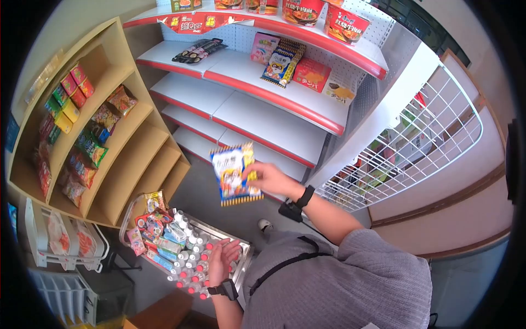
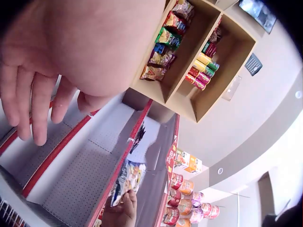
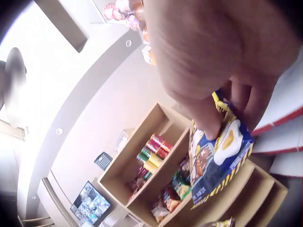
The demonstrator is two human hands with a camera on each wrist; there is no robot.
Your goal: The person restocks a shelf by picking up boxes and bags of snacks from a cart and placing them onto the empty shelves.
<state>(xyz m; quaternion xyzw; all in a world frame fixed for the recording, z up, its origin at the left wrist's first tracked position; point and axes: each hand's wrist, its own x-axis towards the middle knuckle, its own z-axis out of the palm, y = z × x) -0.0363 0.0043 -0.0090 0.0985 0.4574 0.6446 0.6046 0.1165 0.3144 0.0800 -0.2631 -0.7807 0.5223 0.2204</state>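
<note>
In the head view my right hand point(image 1: 267, 178) pinches a snack bag point(image 1: 227, 172) by its right side, in front of the lower shelves. The bag is blue, white and yellow with striped ends; in the right wrist view my thumb lies on its printed front point(image 3: 222, 153). My left hand point(image 1: 222, 259), palm up with relaxed fingers, holds nothing and overlaps red-capped bottles point(image 1: 190, 268) on a metal cart. A similar blue-and-yellow bag point(image 1: 278, 67) stands on the upper shelf between a pink pack point(image 1: 264, 48) and a red box point(image 1: 312, 75).
Black packets point(image 1: 200, 51) lie on the shelf's left part, and cup noodles point(image 1: 346, 26) line the top. Snack packs point(image 1: 153, 225) share the cart with the bottles. A wooden rack point(image 1: 137, 118) with snacks stands left; a white wire basket point(image 1: 438, 126) juts out at right.
</note>
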